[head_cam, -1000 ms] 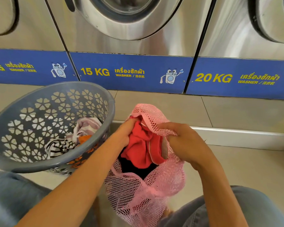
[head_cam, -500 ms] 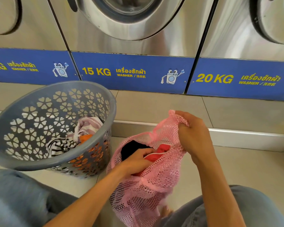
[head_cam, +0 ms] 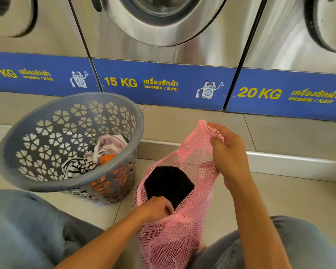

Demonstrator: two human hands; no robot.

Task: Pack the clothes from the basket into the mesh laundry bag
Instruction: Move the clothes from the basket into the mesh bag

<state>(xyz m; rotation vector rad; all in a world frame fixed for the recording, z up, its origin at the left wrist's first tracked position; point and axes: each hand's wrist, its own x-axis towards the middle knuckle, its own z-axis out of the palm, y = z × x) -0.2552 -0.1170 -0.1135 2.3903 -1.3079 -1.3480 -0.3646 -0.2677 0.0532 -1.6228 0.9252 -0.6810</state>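
Nearest, two knees in blue jeans (head_cam: 23, 226) at the bottom corners, either side of the pink mesh laundry bag (head_cam: 173, 239) standing on the tiled floor (head_cam: 299, 195) between them.

Left hand (head_cam: 155, 210) at the near edge of the bag's mouth, fingers curled downward into the opening and hidden past the knuckles; gripping the near rim or something inside, cannot tell which. Just beyond those knuckles, a black garment (head_cam: 169, 183) filling the open mouth of the bag.

Right hand (head_cam: 227, 150) raised higher and farther out, fingers and thumb closed tight on the bunched top edge of the mesh, holding that side of the mouth up and stretched.

To the left, just beside the bag but apart from it, a grey plastic basket (head_cam: 47, 179) with flower-shaped cutouts, tipped toward the viewer. Inside, piled against its right wall: a pale striped cloth (head_cam: 111, 146) on top, an orange piece (head_cam: 107, 159) beneath, a black-and-white striped piece (head_cam: 76, 167) at the bottom.

Farther back, a low tiled step (head_cam: 182, 129), then a row of steel washers (head_cam: 211, 45) with blue panels marked 15 KG and 20 KG.
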